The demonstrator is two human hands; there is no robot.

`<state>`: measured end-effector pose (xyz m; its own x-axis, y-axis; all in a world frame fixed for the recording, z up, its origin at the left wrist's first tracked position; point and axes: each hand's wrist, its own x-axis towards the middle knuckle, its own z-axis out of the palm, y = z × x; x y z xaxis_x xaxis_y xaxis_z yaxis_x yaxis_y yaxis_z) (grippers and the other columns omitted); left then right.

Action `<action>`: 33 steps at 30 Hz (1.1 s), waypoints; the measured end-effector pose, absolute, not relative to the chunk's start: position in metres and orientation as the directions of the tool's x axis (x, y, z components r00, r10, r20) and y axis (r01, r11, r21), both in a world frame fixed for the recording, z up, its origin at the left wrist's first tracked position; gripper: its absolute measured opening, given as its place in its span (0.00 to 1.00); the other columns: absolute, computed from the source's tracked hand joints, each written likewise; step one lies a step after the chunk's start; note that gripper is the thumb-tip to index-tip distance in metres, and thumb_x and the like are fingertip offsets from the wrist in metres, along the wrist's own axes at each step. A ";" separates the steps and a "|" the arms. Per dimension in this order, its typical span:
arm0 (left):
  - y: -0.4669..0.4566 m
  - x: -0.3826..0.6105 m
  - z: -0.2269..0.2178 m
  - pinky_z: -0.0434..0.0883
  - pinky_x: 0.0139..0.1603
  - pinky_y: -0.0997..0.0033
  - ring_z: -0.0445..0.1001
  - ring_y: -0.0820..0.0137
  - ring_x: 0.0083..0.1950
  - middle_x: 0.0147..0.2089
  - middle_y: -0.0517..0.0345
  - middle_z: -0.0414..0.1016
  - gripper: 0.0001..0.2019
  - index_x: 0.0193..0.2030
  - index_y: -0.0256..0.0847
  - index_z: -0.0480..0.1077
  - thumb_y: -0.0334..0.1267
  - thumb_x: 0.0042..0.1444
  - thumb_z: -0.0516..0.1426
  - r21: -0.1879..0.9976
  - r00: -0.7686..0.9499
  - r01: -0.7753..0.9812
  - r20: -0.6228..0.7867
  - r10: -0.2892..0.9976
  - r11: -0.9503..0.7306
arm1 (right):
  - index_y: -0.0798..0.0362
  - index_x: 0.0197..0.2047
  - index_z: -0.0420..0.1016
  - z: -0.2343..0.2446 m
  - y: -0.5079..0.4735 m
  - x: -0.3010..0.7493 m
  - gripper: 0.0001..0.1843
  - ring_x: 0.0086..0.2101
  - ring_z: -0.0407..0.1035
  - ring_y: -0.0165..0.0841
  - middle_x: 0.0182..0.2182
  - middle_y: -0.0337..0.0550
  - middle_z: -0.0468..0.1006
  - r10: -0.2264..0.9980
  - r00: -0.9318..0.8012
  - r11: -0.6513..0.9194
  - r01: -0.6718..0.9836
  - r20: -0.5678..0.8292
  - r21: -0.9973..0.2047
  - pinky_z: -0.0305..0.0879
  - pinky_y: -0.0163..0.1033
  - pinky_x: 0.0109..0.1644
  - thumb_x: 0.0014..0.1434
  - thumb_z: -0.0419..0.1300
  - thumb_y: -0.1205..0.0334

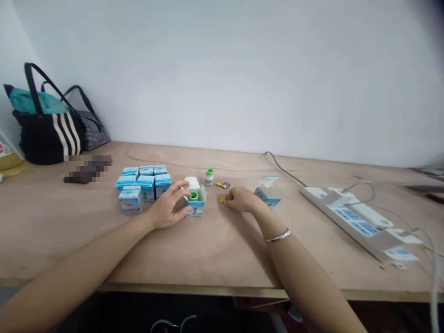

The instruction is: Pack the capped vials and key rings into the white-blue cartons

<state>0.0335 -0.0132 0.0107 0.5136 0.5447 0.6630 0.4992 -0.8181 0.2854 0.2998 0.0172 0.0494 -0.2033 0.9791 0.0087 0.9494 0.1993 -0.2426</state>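
1. Left forearm (79,273) and right forearm (305,277) are reaching in from the bottom of the view, across the front edge of the table (208,259), with a silver bangle (276,236) sitting on the right wrist.
2. Left hand (166,208) is curving around an open blue-and-white carton (196,209), its fingers half bent and reaching over the top. A green-rimmed bottle neck (193,196) is showing inside the carton, and a white piece (192,183) is standing just behind it. Whether the hand is actually gripping anything, I cannot tell.
3. Right hand (243,199) is resting on the table with its fingers drawn nearly closed, just beside a small yellow piece (222,200). Whether it is holding that piece, I cannot tell.
4. Beyond the hands, a small green-capped bottle (208,176) and a yellow-and-metal item (222,185) are lying close together. A group of blue-and-white cartons (144,185) is standing to the left, and another open carton (268,193) is standing to the right.
5. Farther out, a white power strip (347,217) is lying on the right, and two bags (48,134) are leaning against the wall on the left.
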 end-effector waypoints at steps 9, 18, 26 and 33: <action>-0.013 0.034 0.011 0.65 0.59 0.57 0.64 0.61 0.60 0.58 0.45 0.60 0.13 0.47 0.41 0.63 0.37 0.55 0.56 0.299 0.520 0.494 0.651 0.553 -0.817 | 0.52 0.30 0.69 0.060 0.001 0.265 0.18 0.40 0.68 0.32 0.42 0.44 0.70 0.838 -0.225 0.541 0.226 0.497 -0.810 0.64 0.39 0.45 0.53 0.58 0.44; -0.013 0.034 0.010 0.65 0.59 0.58 0.64 0.60 0.60 0.59 0.45 0.60 0.14 0.47 0.41 0.63 0.37 0.54 0.57 0.310 0.518 0.489 0.649 0.557 -0.815 | 0.53 0.29 0.73 0.041 -0.006 0.246 0.15 0.49 0.64 0.38 0.45 0.46 0.70 0.799 -0.314 0.600 0.351 0.513 -0.719 0.54 0.48 0.58 0.54 0.61 0.49; -0.012 0.034 0.010 0.65 0.59 0.58 0.64 0.59 0.60 0.59 0.45 0.61 0.15 0.48 0.41 0.63 0.37 0.54 0.57 0.308 0.516 0.484 0.655 0.551 -0.819 | 0.51 0.31 0.74 0.043 -0.005 0.254 0.08 0.47 0.65 0.41 0.42 0.47 0.71 0.701 -0.380 0.693 0.561 0.603 -0.452 0.58 0.51 0.53 0.53 0.62 0.56; -0.012 0.034 0.011 0.65 0.59 0.58 0.64 0.60 0.60 0.59 0.46 0.60 0.16 0.50 0.41 0.63 0.35 0.54 0.57 0.309 0.525 0.483 0.647 0.554 -0.819 | 0.50 0.45 0.73 0.052 -0.018 0.247 0.21 0.49 0.62 0.45 0.49 0.50 0.69 0.615 -0.515 0.744 0.629 0.597 -0.224 0.57 0.52 0.52 0.48 0.66 0.52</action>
